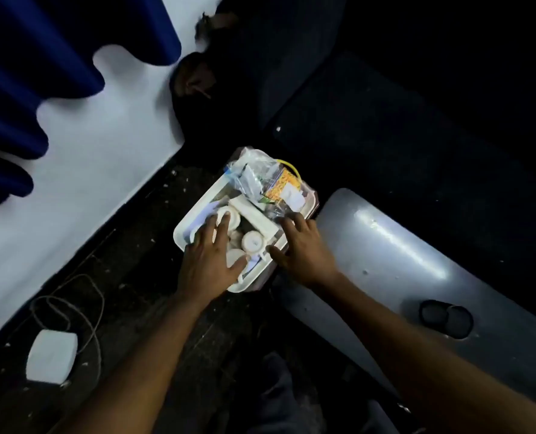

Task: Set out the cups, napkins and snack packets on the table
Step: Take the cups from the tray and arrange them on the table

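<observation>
A white tray (183,228) rests low down on the dark floor, in the middle of the head view. It holds several white cups (252,241), a yellow snack packet (281,184) in clear plastic bags (244,177), and white folded napkins (293,197). My left hand (211,261) lies flat over the cups at the tray's near left corner, fingers spread. My right hand (302,245) rests on the tray's right rim, fingers spread, thumb at the near edge. Neither hand clearly grips anything.
A grey table top (417,270) runs along the right, with a dark pair of glasses (446,317) on it. A white wall and a blue curtain (41,57) fill the left. A white adapter (52,355) with a cable lies on the floor. A dark seat sits behind.
</observation>
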